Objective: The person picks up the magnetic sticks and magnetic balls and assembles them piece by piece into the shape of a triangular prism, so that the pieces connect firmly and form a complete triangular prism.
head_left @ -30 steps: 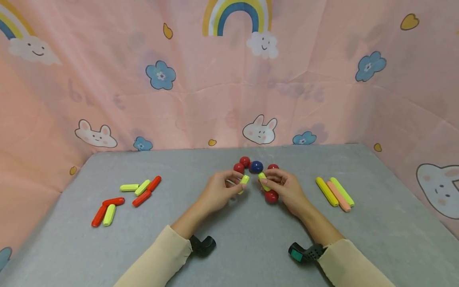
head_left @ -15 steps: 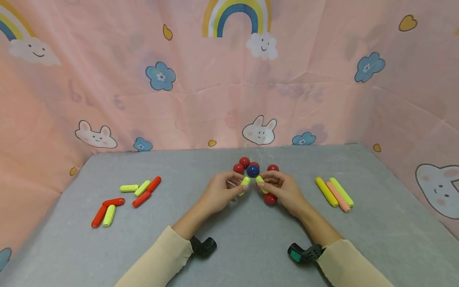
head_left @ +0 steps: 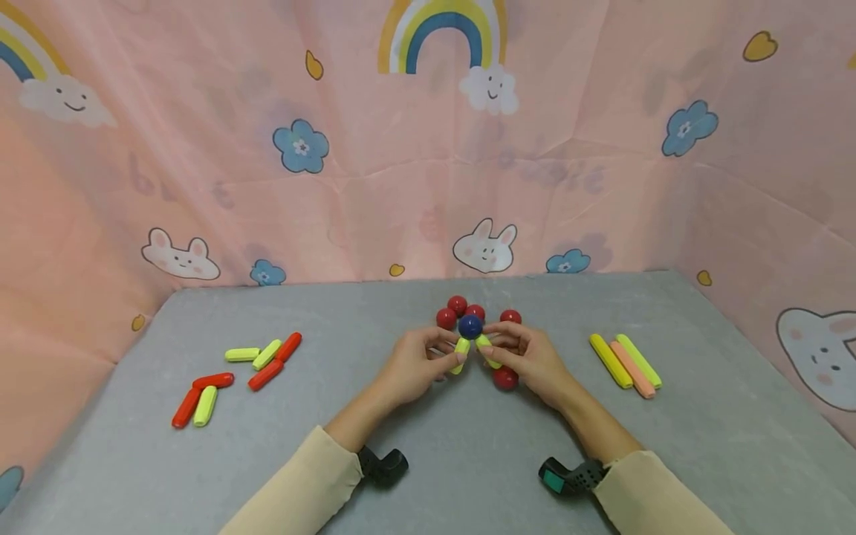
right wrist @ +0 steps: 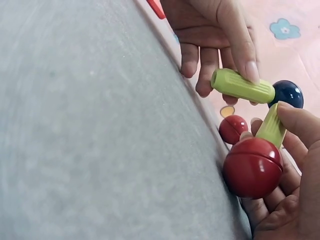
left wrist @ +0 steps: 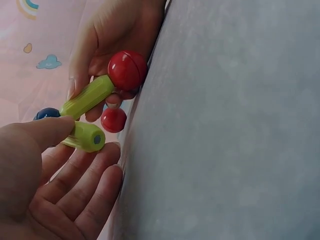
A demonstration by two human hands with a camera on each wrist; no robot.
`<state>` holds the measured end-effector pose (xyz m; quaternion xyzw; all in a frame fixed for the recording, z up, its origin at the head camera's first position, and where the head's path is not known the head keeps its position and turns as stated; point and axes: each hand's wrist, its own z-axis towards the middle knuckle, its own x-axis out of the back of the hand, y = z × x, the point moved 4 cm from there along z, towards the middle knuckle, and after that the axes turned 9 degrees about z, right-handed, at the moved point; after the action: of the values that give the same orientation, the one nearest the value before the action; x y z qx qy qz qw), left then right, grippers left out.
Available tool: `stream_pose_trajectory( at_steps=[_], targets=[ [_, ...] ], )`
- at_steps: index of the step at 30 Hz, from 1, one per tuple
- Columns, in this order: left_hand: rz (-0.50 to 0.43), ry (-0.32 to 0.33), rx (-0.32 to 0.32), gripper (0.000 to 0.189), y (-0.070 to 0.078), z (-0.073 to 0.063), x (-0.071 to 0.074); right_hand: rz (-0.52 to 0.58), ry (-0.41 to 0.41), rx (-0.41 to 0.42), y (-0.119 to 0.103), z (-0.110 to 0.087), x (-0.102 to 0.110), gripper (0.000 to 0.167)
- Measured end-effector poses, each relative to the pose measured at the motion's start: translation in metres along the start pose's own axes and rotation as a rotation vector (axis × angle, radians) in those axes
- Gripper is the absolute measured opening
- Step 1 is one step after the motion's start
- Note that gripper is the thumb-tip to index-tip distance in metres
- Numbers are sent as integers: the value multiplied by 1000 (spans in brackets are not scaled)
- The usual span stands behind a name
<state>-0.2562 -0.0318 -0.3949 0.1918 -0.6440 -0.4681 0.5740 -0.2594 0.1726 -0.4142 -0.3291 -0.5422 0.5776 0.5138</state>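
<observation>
Over the middle of the table, my left hand (head_left: 413,365) pinches a short yellow-green magnetic rod (right wrist: 240,86) between thumb and fingers. My right hand (head_left: 538,360) pinches a second yellow-green magnetic rod (left wrist: 89,97). A dark blue ball (head_left: 470,327) sits where the far ends of both rods come together. On the near end of the right-hand rod is a red ball (right wrist: 252,167). The left-hand rod's near end is bare, with a grey disc (left wrist: 97,139) in it. Just behind the hands lie several loose red balls (head_left: 458,305), partly covered by the blue one.
On the left of the grey table (head_left: 428,475) lie red rods (head_left: 265,375) and yellow-green rods (head_left: 205,406) in two groups. Three longer rods, yellow (head_left: 610,361), peach (head_left: 632,369) and green (head_left: 638,361), lie at the right. A pink printed cloth (head_left: 374,208) hangs behind.
The blue ball has come nearer and slightly left with the right-hand rod. The left-hand rod, apart from it a second ago, now meets the ball. A red ball behind is more visible.
</observation>
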Motion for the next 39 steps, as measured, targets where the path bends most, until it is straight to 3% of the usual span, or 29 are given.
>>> stream_pose_trajectory(
  at_steps=[14,25,32,39],
  targets=[
    [-1,-50,-34,29,-1,1,-5,18,-67,-51,-7,8,-12,47],
    [25,-89,-42,44,-3,-1,-12,51,-4,-33,-3,2,-11,42],
    [4,-82,-42,37,-4,0,-11,57,-14,7,-4,0,-11,45],
    [-82,-68,-9,29,-10,1,-10,168,13,-46,3,4,-5,42]
  ],
)
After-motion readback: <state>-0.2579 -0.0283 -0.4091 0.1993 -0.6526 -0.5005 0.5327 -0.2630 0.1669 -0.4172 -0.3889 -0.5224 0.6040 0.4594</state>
